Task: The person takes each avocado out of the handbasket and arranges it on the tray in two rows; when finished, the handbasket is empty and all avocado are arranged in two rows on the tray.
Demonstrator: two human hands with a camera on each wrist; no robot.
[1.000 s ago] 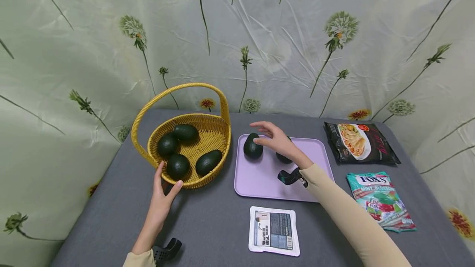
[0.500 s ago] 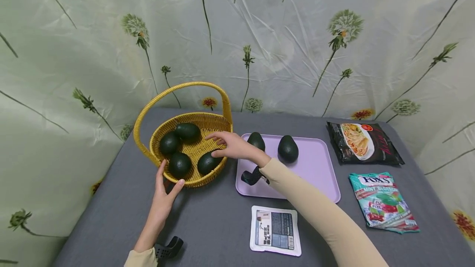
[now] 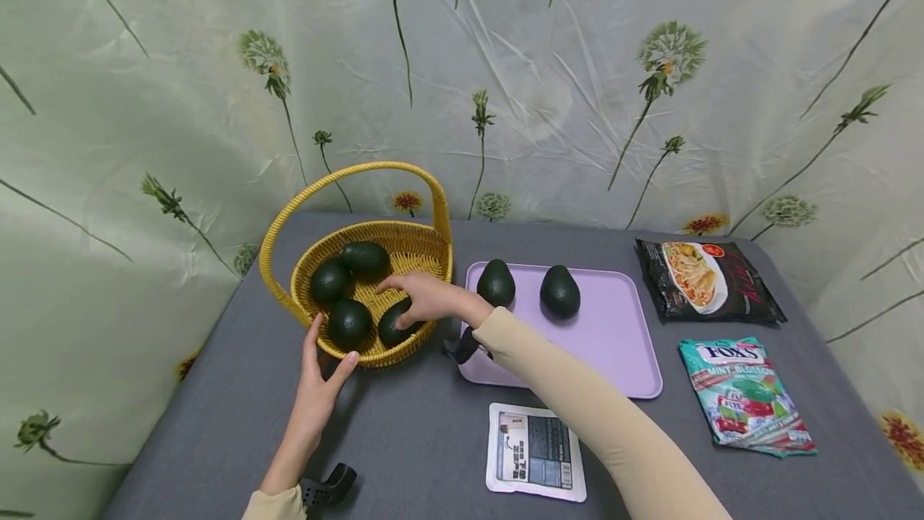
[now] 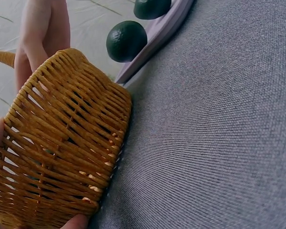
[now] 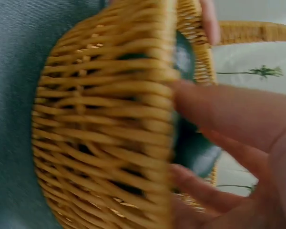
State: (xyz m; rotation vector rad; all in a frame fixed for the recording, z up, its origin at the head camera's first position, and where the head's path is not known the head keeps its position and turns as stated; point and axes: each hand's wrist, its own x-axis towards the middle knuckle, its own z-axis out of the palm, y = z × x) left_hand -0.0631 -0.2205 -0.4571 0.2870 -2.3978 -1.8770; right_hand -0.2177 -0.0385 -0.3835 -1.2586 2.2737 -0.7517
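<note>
A yellow wicker basket with a tall arched handle stands left of centre, several dark green avocados in it. My left hand holds its near left side, fingers at the left rim and thumb at the front; the left wrist view shows fingertips against the weave. Reaching in over the right rim, my right hand grips the front right avocado with thumb and fingers around it, partly hiding it. Beside it lies another avocado. Two more, a left avocado and a right avocado, rest on the lilac tray.
Right of the tray lie a black noodle packet and a teal candy bag. A white flat pouch lies in front of the tray on the grey tablecloth. Behind rises a floral curtain.
My right hand has moved left from above the tray into the basket, onto the front right avocado, which has shifted slightly left. My left hand stays on the basket.
</note>
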